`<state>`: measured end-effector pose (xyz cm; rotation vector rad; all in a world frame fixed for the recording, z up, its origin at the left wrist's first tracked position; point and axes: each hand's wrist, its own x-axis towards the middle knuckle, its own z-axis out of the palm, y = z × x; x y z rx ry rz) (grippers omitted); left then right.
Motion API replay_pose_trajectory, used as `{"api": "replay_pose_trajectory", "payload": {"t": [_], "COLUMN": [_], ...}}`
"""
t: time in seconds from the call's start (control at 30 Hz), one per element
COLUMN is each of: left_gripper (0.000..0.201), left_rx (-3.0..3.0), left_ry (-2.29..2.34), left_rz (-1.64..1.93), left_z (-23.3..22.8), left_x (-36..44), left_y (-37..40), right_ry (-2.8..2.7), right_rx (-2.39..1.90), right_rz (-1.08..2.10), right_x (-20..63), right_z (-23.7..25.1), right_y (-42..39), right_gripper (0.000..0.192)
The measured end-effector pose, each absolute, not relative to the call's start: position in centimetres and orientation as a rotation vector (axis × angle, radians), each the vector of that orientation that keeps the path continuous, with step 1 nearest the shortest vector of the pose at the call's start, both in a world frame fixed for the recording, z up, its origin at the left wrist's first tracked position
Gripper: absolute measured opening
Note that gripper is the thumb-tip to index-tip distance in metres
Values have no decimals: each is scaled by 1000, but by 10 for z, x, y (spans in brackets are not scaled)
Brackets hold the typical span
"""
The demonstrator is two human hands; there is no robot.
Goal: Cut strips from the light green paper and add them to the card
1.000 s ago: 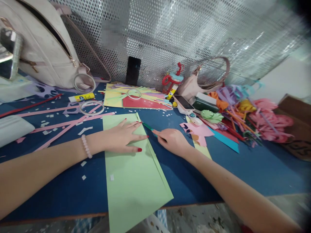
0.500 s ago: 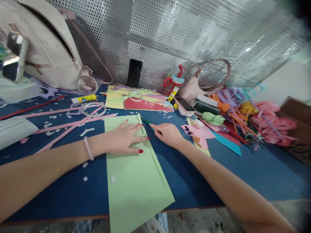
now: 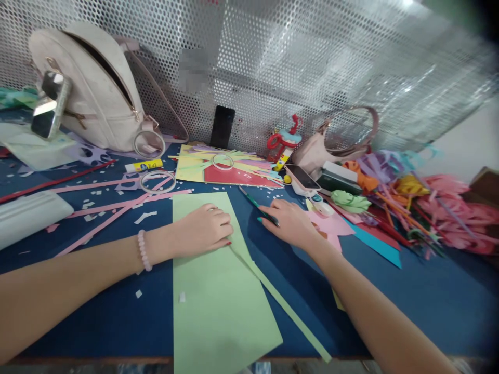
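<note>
head view: right hand (image 3: 290, 223) grip around cutter (image 3: 260, 206)

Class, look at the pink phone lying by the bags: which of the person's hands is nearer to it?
Right. The right hand lies just in front of the pink phone; the left hand rests farther away on the green paper.

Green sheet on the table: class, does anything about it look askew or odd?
Yes. A narrow strip splays away from the green sheet at its right edge, slanting to the table edge, joined only near the left hand.
</note>
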<state>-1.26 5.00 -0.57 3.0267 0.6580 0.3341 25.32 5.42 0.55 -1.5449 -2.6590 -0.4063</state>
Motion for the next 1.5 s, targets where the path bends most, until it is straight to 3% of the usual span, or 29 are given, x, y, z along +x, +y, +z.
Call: {"api": "replay_pose_trajectory", "payload": {"t": [0.1, 0.27, 0.47, 0.57, 0.7, 0.93, 1.03, 1.13, 1.5], "left_gripper": [17, 13, 21, 21, 23, 28, 27, 26, 31], "left_rx": [2899, 2601, 2282, 2148, 1966, 1788, 1752, 1692, 1367], "left_ry": [715, 865, 1005, 1104, 1299, 1588, 1621, 1637, 1530], "left_rz": [361, 413, 452, 510, 657, 776, 739, 699, 825], "left_z": [-3, 9, 32, 39, 44, 23, 9, 0, 5], "left_x": [-13, -20, -38, -41, -37, -44, -52, -52, -30], "left_y": [52, 61, 86, 112, 165, 221, 226, 232, 225], "right_ry": [-2567, -2439, -2339, -2340, -2518, -2458, -2401, -2274, -1861], "right_rx": [-1465, -1300, -1302, -1230, -1356, -1525, -1584, -1632, -1592], "right_rz": [-153, 627, 1087, 1261, 703, 64, -68, -137, -396], "right_x": [248, 231, 239, 241, 215, 145, 139, 149, 173], "right_z": [8, 18, 30, 41, 49, 19, 7, 7, 43], "right_y": [49, 40, 72, 99, 144, 213, 222, 226, 218], "right_gripper": [31, 32, 23, 32, 30, 24, 28, 18, 21]}}
